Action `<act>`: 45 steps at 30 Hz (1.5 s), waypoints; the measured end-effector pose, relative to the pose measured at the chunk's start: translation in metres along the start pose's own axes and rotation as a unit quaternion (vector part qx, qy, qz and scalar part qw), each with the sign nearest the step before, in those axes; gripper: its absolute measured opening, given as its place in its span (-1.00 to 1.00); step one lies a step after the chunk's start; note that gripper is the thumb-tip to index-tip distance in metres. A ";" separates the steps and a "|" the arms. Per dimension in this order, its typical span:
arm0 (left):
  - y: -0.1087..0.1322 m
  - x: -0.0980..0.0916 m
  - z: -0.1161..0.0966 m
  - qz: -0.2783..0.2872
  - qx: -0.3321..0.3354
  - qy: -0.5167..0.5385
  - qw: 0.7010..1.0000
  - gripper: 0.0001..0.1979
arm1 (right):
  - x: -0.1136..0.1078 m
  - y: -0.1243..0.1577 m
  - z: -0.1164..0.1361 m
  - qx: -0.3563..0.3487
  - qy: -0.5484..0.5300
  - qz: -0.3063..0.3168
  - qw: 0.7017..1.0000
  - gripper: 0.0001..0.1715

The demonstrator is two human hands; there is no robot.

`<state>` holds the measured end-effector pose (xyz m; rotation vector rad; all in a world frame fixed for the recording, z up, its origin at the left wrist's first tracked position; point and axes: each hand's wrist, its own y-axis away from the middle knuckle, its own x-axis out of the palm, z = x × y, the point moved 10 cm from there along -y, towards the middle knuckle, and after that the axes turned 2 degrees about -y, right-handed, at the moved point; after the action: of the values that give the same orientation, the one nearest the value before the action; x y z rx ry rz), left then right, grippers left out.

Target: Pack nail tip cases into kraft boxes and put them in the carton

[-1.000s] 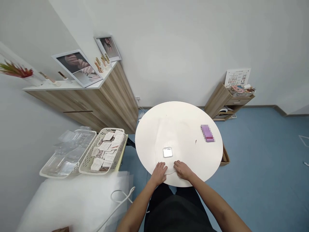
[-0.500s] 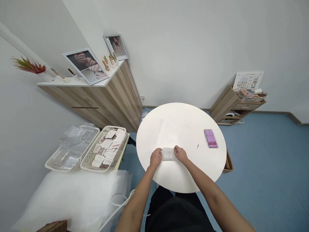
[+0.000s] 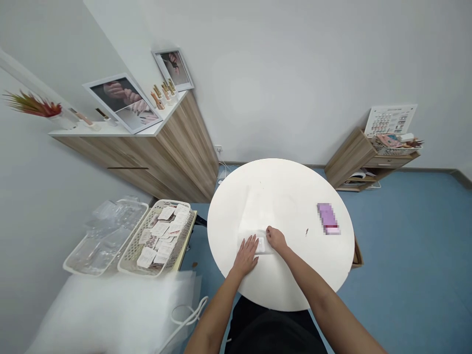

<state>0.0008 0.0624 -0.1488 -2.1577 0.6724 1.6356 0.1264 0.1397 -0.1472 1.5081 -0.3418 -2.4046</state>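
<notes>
A small pale packet (image 3: 261, 245), which looks like a case in translucent white wrap, lies near the front of the round white table (image 3: 295, 275). My left hand (image 3: 246, 256) rests flat on its left part, fingers stretched out. At the packet's right end my right hand (image 3: 276, 239) is closed, fingertips pinching the wrap's edge. From the packet a thin translucent white sheet (image 3: 254, 209), like foam wrap, runs back across the tabletop. What lies under my left palm is hidden.
A blurred purple item (image 3: 327, 216) lies on the table's right side, with a small dark mark (image 3: 307, 232) nearby. Left of the table stand a basket of cards (image 3: 127, 263), a basket of clear plastic cases (image 3: 70, 268) and a stack of white sheets (image 3: 110, 309). Behind is a wooden cabinet (image 3: 184, 142).
My left hand has gone from gripping the packet's left end to lying flat on it. My right hand stays at the right end. The view has shifted slightly.
</notes>
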 end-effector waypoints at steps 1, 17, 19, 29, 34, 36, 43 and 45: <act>-0.001 0.005 0.004 0.004 -0.011 0.009 1.000 -0.26 | -0.004 0.001 0.003 -0.017 0.016 -0.023 0.999 -0.69; -0.021 0.003 0.011 0.058 -0.057 0.110 0.991 -0.41 | 0.027 0.055 0.022 -0.237 0.044 0.018 0.970 -0.35; -0.020 0.000 0.006 0.073 -0.072 0.139 0.985 -0.49 | 0.022 0.058 0.014 -0.220 0.021 0.034 0.975 -0.37; -0.017 -0.006 -0.016 0.134 -0.082 0.153 0.976 -0.83 | 0.011 0.071 -0.012 -0.107 -0.043 0.141 0.983 -0.71; -0.025 -0.006 -0.018 0.134 -0.085 0.121 0.980 -0.81 | 0.008 0.063 -0.017 -0.101 0.005 0.098 0.990 -0.75; -0.031 -0.012 -0.017 0.106 -0.092 0.092 0.986 -0.76 | 0.005 0.057 -0.017 -0.105 0.040 0.069 0.991 -0.73; -0.036 -0.026 -0.041 -0.018 0.008 -0.040 0.999 -0.51 | -0.001 0.043 -0.021 -0.076 0.072 0.011 0.994 -0.59; -0.030 -0.014 -0.046 0.012 0.043 -0.031 0.999 -0.44 | -0.004 0.046 -0.020 -0.079 0.078 -0.007 0.994 -0.58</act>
<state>0.0508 0.0645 -0.1231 -2.0371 0.7396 1.6488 0.1514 0.0971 -0.1363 1.6165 -0.1041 -2.2464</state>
